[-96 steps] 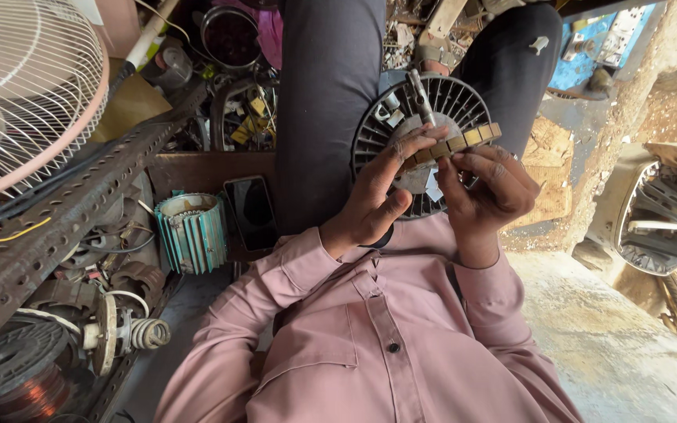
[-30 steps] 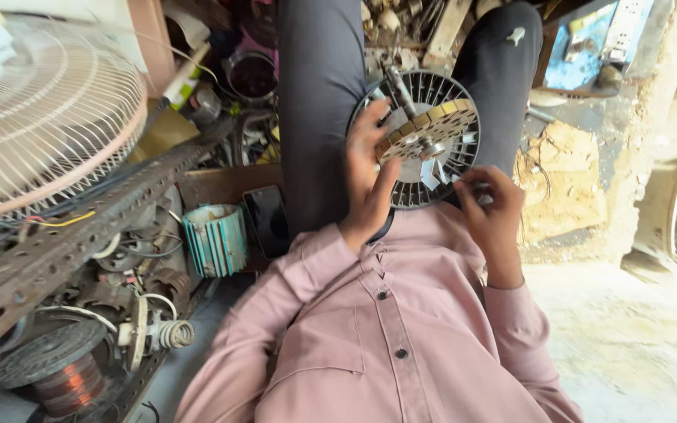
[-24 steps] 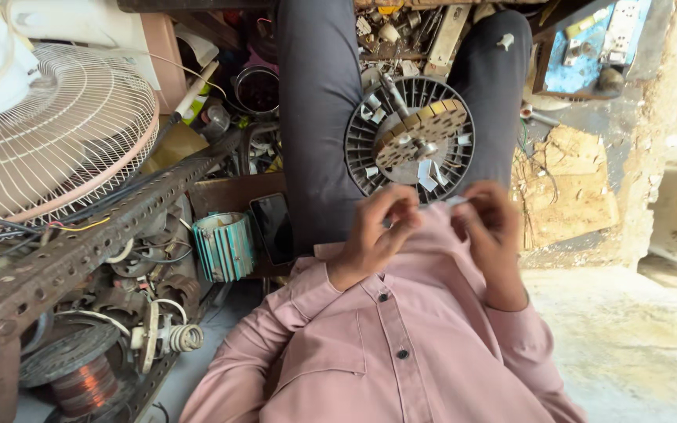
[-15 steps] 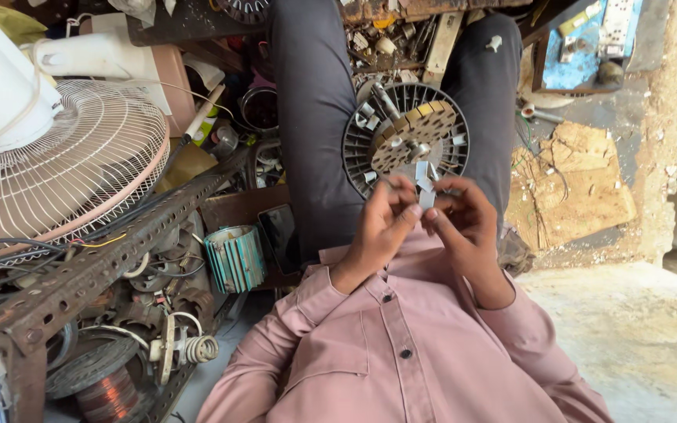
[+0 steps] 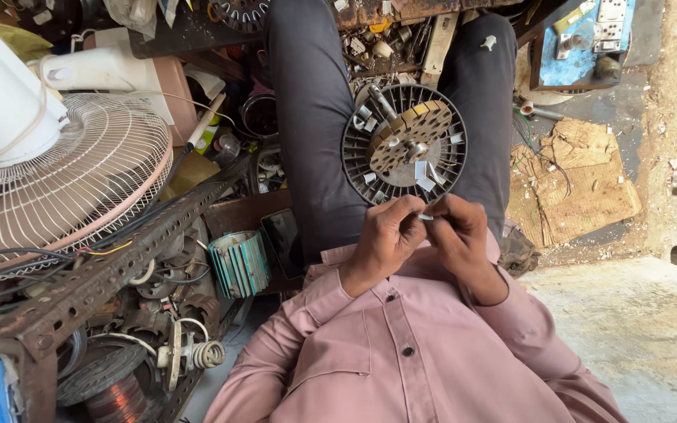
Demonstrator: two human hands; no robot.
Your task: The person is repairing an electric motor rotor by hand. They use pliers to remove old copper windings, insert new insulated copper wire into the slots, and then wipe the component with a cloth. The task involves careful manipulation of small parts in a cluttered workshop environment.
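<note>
Pale sliver of insulation (image 5: 425,217) sat pinched between both our hands, left hand (image 5: 384,239) and right hand (image 5: 456,233) meeting fingertip to fingertip; its long axis ran across us; grey motor stator (image 5: 403,145) lay just beyond, between the knees, equally near both.

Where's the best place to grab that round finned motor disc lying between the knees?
Probably the outer rim of the motor disc, from the open left and right sides, pinched across its width. It lies face-up between the legs; the centre carries the yellowish segment block, shaft and loose strips, and both hands crowd its near edge.
</note>
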